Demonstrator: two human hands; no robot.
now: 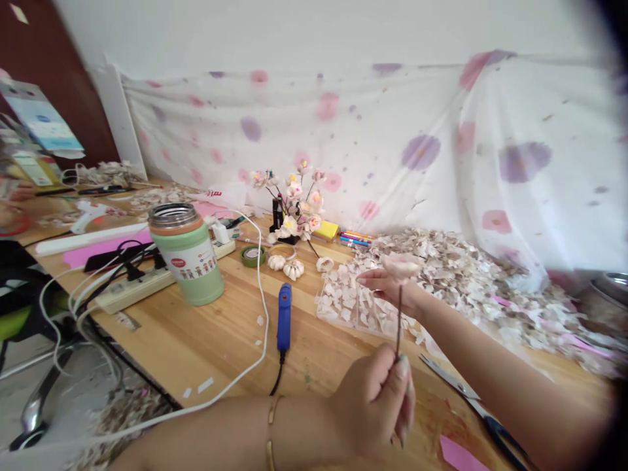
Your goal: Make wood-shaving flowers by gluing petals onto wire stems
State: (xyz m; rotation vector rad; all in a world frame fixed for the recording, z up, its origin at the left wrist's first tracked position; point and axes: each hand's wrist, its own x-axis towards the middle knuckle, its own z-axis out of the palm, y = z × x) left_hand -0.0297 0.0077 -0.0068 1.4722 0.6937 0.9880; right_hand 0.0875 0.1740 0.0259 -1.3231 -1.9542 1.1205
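Observation:
My left hand [375, 405] is closed in a pinch on the lower end of a thin brown stem [398, 320], held upright near the table's front edge. At the stem's top sits a pale pink flower [402, 265]. My right hand [390, 284] reaches out behind the stem, fingers stretched over a clear tray of pale petals [348, 301]; its fingertips are close to the flower, and whether they hold a petal I cannot tell. A blue glue gun [284, 316] lies on the wooden table [206, 333] to the left.
A green flask [187, 253] and a white power strip [147, 281] stand at left, with white cables trailing. A finished flower sprig [294, 203], green tape roll [252, 255], markers and a heap of petals [481, 281] lie behind. Scissors [471, 405] rest at front right.

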